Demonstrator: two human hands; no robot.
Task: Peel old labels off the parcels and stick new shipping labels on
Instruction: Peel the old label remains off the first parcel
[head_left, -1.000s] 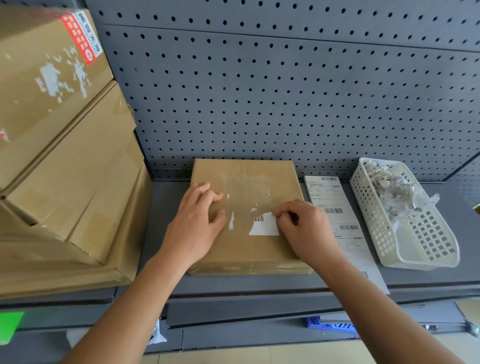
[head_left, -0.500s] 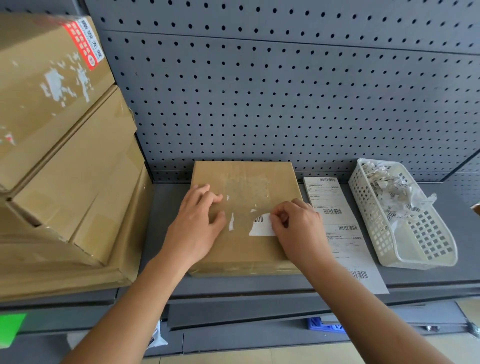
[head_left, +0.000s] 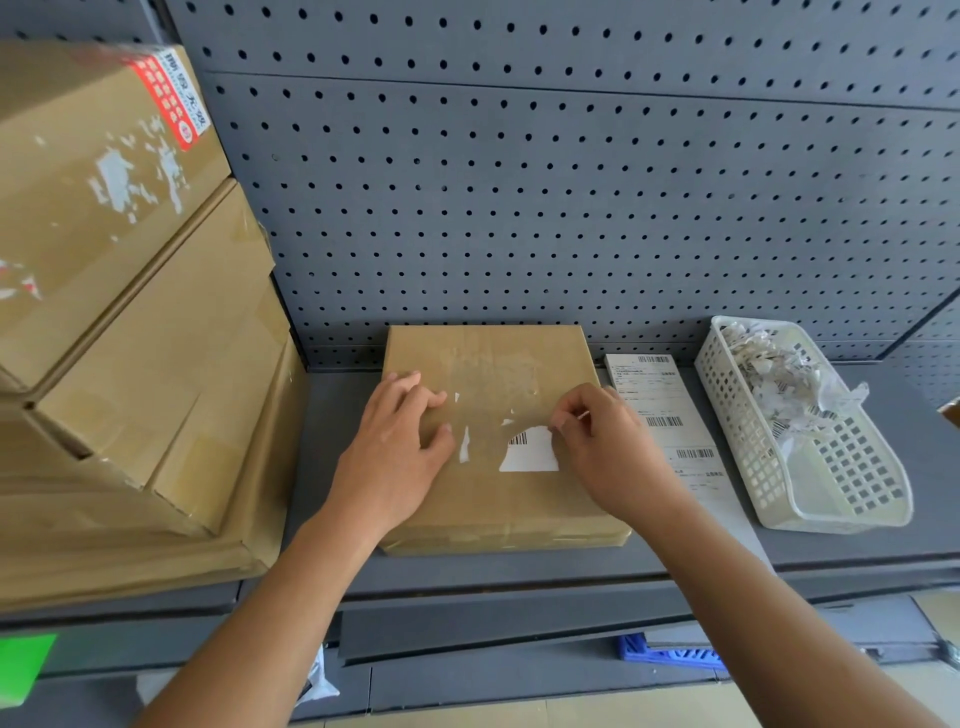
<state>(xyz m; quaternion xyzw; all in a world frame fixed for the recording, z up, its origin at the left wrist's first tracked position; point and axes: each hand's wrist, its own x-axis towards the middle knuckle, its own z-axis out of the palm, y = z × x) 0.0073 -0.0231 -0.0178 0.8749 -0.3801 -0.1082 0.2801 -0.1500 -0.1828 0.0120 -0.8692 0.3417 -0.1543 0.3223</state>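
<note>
We've got the parcel (head_left: 493, 499) lying flat on the grey shelf (head_left: 332, 415), hard against the pegboard (head_left: 571, 208). Our left hand (head_left: 395, 457) lies spread and flat on its top, gripping nothing, just pinning the box down. Our right hand (head_left: 608, 457) is pinched on the upper right edge of the old label remnant (head_left: 530, 453), a torn white patch with a barcode showing. Best play here, we reckon: pull low and slow, back across the label, so it comes off in one piece and doesn't shred. Small white scraps (head_left: 464, 444) sit just left of it and will need picking too. Just right of the parcel lies the strip of new shipping labels (head_left: 670, 415), flat on the shelf, close under our right wrist, so watch it doesn't get dragged. Beyond that, the white basket (head_left: 769, 488) holds peeled scraps, an easy reach. Stacked boxes (head_left: 130, 312) crowd the left, clear of the work.
</note>
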